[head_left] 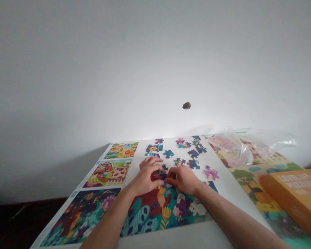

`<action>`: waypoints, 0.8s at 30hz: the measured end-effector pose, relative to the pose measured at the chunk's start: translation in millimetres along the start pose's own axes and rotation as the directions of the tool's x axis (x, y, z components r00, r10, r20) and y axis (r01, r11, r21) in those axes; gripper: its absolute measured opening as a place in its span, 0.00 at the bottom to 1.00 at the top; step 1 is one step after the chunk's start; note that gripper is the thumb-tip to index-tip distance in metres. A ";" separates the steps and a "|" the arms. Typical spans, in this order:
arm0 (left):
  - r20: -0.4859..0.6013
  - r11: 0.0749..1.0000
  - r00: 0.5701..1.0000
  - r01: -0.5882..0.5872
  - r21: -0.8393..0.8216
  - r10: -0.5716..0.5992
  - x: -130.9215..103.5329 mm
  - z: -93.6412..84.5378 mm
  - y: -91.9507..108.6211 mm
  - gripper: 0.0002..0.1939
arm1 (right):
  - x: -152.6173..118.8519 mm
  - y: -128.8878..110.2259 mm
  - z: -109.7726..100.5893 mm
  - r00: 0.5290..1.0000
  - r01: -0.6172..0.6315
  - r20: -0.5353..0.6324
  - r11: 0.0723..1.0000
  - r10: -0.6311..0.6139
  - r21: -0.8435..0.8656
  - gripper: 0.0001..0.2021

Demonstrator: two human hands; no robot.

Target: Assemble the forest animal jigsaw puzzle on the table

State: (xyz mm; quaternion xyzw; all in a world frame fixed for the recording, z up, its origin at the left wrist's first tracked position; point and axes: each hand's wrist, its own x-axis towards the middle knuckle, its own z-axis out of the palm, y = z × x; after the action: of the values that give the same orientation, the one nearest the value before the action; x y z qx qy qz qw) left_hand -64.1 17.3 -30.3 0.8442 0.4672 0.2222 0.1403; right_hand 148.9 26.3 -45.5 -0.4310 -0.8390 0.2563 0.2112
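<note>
A partly assembled jigsaw puzzle [150, 211] lies on the white table in front of me, showing teal leaves, a fox-like animal and white rabbits. At its upper edge, my left hand [149, 174] curves its thumb and fingers around a dark red puzzle piece [157, 175]. Close on the right, my right hand [182, 178] has its fingers bent and pressed together at the same spot, on a piece mostly hidden by the fingertips. Loose puzzle pieces [168, 154] lie beyond both hands, and a purple piece [210, 172] sits right of my right hand.
A printed sheet with puzzle pictures [109, 173] runs along the left side. To the right, a clear plastic bag [233, 147] lies on another colourful picture [251, 186], beside an orange puzzle box [298, 193]. A white wall [145, 69] with a small hole [186, 105] rises behind.
</note>
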 end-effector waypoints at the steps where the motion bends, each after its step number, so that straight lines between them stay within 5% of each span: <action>1: -0.001 1.000 1.000 0.005 0.014 -0.005 -0.2 0.5 -1.4 0.12 | 0.2 -0.3 -0.2 1.000 -0.007 0.007 1.000 0.007 -0.005 0.10; 20: 0.015 0.982 0.996 0.088 0.167 -0.092 -1.2 6.6 -12.2 0.12 | 2.5 0.1 3.3 0.999 -0.042 0.016 0.992 0.044 -0.120 0.09; 24: 0.023 0.980 0.995 0.088 0.177 -0.094 -1.7 6.4 -14.4 0.19 | 2.8 0.7 3.0 0.999 -0.040 0.011 0.987 0.042 -0.153 0.09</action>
State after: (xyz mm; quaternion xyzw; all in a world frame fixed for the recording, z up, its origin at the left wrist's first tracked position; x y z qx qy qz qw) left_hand -72.1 23.1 -42.6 0.8345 0.5208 0.1600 0.0827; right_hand 146.0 28.2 -48.0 -0.4614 -0.8486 0.1985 0.1663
